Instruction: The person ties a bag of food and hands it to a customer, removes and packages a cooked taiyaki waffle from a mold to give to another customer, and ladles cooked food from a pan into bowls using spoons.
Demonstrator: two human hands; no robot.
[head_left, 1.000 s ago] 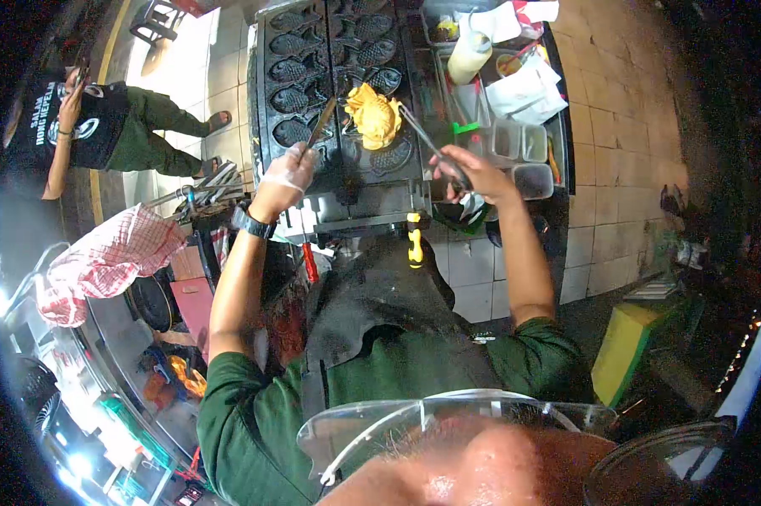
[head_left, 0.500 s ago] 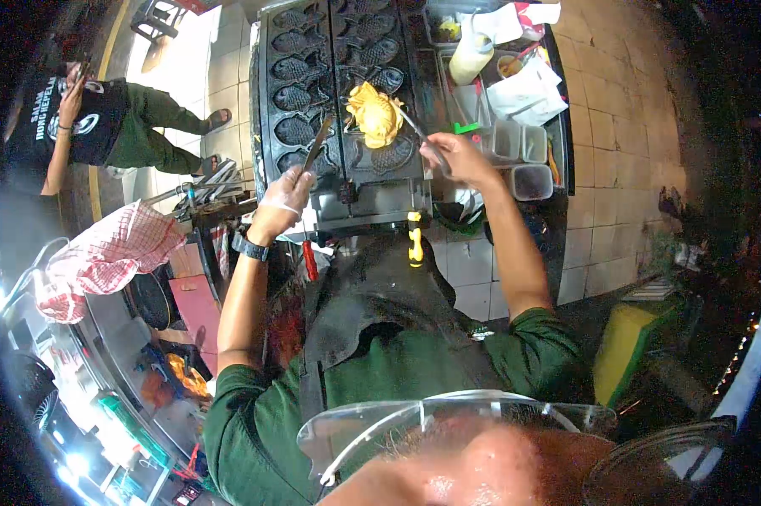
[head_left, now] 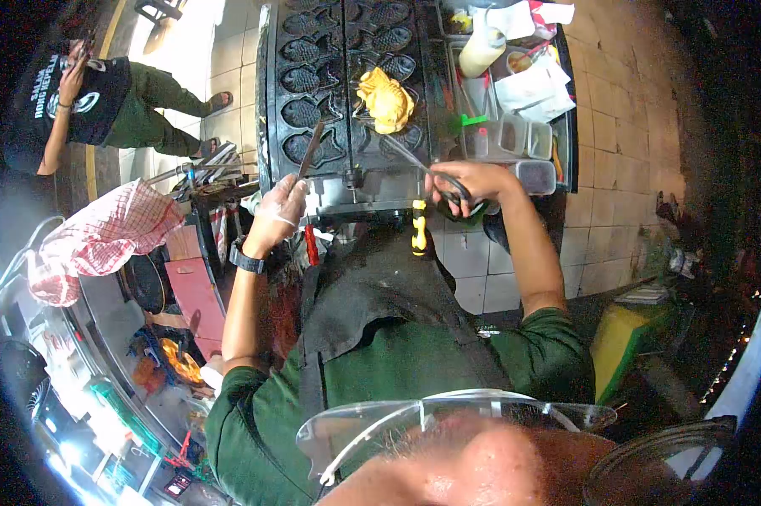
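The golden fish-shaped cake [head_left: 386, 101] lies on the fish-mould griddle [head_left: 306, 80], long axis slanting, narrow end pointing far-left, broad end near-right. It sits beyond both hands' fingers, apart from them. The gloved left hand [head_left: 285, 207] curls around a flat metal blade [head_left: 311, 150]; the right hand [head_left: 469, 184] has its fingers wrapped on scissors [head_left: 410, 154]. Their tips, earlier at the cake's right side, now lie by its near edge.

Lamps [head_left: 70, 454] glare at lower left, floor [head_left: 196, 51] washes out at upper left, and curved edges sink into grainy dark
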